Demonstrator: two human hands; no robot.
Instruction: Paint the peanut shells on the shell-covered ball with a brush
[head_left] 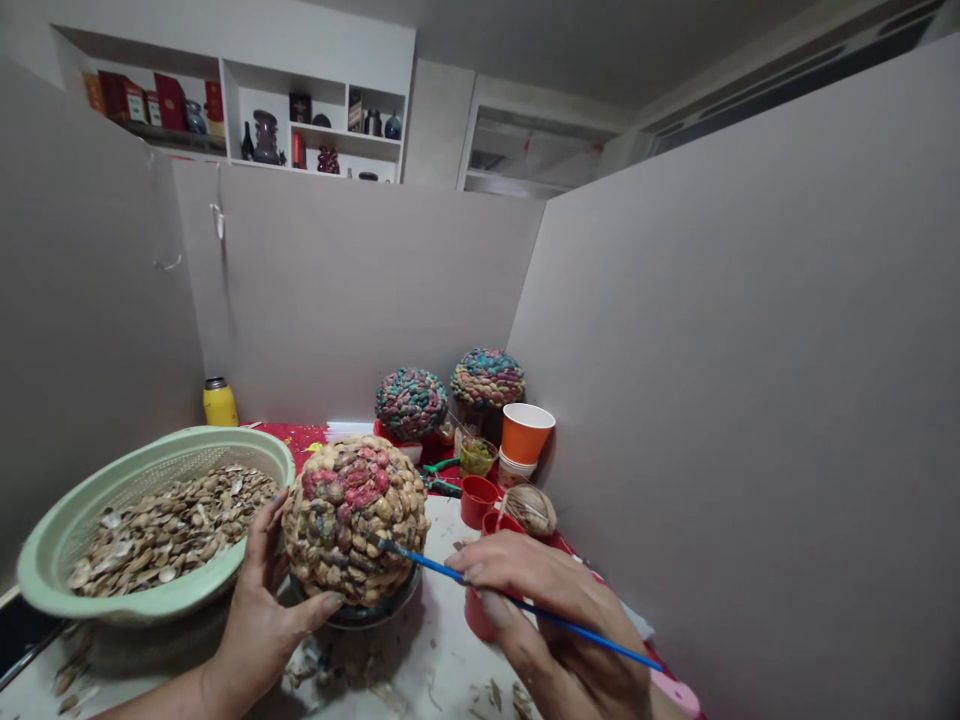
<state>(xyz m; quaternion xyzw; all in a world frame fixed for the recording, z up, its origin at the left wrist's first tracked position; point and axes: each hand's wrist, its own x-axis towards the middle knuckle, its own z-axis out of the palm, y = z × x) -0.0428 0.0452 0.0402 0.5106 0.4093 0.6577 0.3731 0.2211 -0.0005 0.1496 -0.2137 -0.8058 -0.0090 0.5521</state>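
Note:
A round ball (397, 490) covered in tan shell-like pieces rests in a dark shallow dish (375, 612) at the centre. Pink-red paint covers part of its top, and dark patches show on its left and lower front. Against its left side and lower edge is my left hand (262, 610), fingers behind and thumb in front, steadying it. Between the thumb and fingers of my right hand (555, 610) is a thin blue paintbrush (439, 567), its bristle tip at the ball's front surface.
A green basin (37, 560) of shells stands left. Behind are a yellow bottle (220, 402), two painted balls (411, 402), an orange cup (525, 435), red cups (478, 500), green-handled pliers (442, 466) and twine (529, 508). Grey panels (360, 290) enclose the table.

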